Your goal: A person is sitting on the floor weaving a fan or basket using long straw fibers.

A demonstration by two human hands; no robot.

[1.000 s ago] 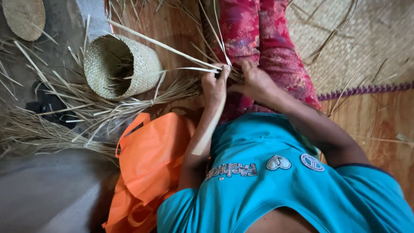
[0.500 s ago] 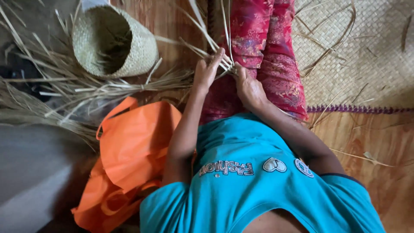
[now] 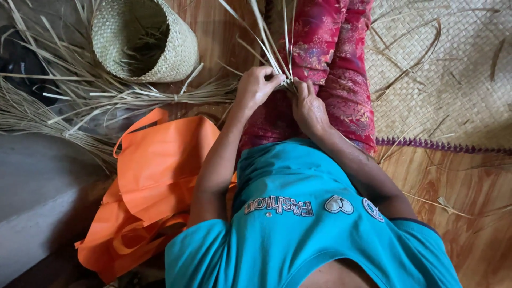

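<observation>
The tops of the pale strips (image 3: pixel 272 37) ran past the upper edge. Beside them, fingertips of the left hand (image 3: pixel 256 88) curled under, unseen. The woven basket (image 3: pixel 144 40) was cropped above.

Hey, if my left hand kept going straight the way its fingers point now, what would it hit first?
Probably the right hand: the left hand curls rightward around the straw strips, its fingertips almost meeting it. Depth is hard to judge.

Turquoise short-sleeved shirt, stitched lettering, heart patch; red floral trousers.
</observation>
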